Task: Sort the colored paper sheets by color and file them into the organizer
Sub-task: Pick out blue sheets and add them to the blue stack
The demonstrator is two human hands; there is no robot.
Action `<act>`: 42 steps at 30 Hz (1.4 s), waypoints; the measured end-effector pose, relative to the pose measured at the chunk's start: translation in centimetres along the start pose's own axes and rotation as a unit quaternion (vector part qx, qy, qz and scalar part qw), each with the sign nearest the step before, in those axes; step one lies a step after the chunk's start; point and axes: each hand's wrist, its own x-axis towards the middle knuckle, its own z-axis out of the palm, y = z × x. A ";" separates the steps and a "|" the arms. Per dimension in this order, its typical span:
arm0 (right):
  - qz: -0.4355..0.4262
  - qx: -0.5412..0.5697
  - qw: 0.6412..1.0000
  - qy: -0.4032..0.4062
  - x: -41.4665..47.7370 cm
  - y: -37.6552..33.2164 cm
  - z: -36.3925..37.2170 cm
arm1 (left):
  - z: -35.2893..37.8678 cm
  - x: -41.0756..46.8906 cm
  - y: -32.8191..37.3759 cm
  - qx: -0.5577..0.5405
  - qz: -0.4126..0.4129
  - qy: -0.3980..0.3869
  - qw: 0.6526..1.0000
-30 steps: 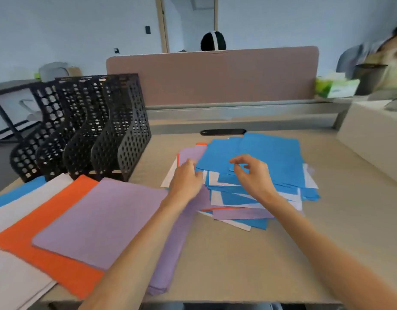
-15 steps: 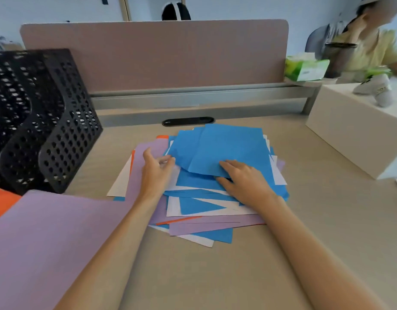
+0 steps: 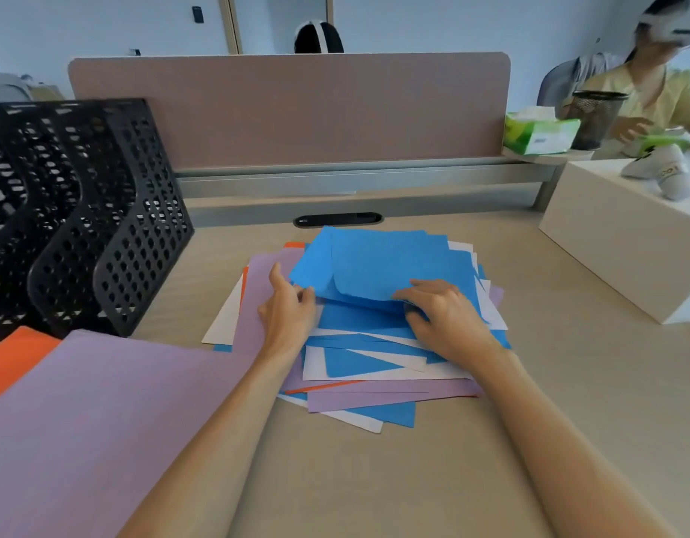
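Pale beige bench [image 3: 374,479], black cable slot [image 3: 337,219] at its back edge. Dusty-pink divider panel [image 3: 297,110] behind. Pale bluish wall [image 3: 432,21], wooden door frame [image 3: 231,21]. White cabinet [image 3: 607,242] right; green tissue box [image 3: 541,133], black mesh cup [image 3: 596,118] beyond. Even, soft light.

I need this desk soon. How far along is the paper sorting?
A purple stack and an orange sheet already lie sorted at left. The right hand lifts the top blue sheets, left hand at their corner. The mixed pile remains, and no paper shows in the organizer.
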 end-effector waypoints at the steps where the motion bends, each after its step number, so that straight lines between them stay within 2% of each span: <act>1: 0.008 -0.002 1.000 0.008 0.1 0.4 -0.3 | -0.1 0.4 -0.2 -0.012 -0.006 -0.007 1.000; 5: 0.028 0.031 0.999 0.002 0.1 1.5 -2.6 | -1.4 2.5 -0.5 -0.094 -0.026 -0.069 0.993; 8: 0.041 0.128 0.990 -0.030 0.1 1.6 -4.2 | -3.0 4.4 1.4 -0.037 -0.032 -0.127 0.991; 11: 0.059 0.138 0.981 -0.127 -0.1 1.8 -4.2 | -3.4 5.4 4.0 0.025 -0.056 -0.243 0.968; 12: 0.068 0.133 0.975 -0.165 -0.3 1.8 -4.2 | -3.1 5.5 4.5 0.011 -0.062 -0.249 0.967; 14: 0.105 0.143 0.957 -0.230 -0.7 1.4 -3.9 | -1.7 6.2 4.5 -0.026 -0.064 -0.211 0.975; 15: 0.125 0.153 0.955 -0.223 -0.7 1.4 -3.5 | -0.9 6.4 4.4 -0.051 -0.060 -0.194 0.978; 17: 0.165 0.161 0.965 -0.125 -0.5 1.5 -3.0 | 0.1 6.0 4.3 -0.082 -0.052 -0.180 0.979; 19: 0.208 0.112 0.969 -0.078 -0.3 2.3 -2.4 | 0.5 4.8 4.4 -0.096 -0.064 -0.184 0.976; 22: 0.234 0.005 0.960 -0.153 -0.7 3.1 -1.2 | 1.2 3.7 3.7 -0.058 -0.051 -0.184 0.980; 24: 0.241 -0.015 0.955 -0.172 -0.9 2.9 -0.7 | 2.0 4.2 2.5 -0.020 -0.045 -0.172 0.984; 27: 0.254 -0.029 0.954 -0.154 -0.8 2.6 -0.5 | 2.6 4.3 2.6 -0.004 -0.048 -0.168 0.985; 32: 0.268 -0.064 0.955 -0.107 -0.4 2.4 -0.2 | 1.6 3.9 5.1 -0.168 -0.127 -0.169 0.963; 34: 0.274 -0.070 0.954 -0.103 -0.3 2.1 -0.1 | 1.3 4.0 5.4 -0.201 -0.150 -0.175 0.952; 39: 0.280 -0.120 0.950 -0.074 -0.4 1.2 -0.3 | 2.4 2.7 5.7 -0.178 -0.108 -0.233 0.950; 42: 0.321 -0.037 0.945 -0.043 -0.6 1.5 -1.0 | 2.4 1.3 6.2 -0.149 -0.093 -0.225 0.959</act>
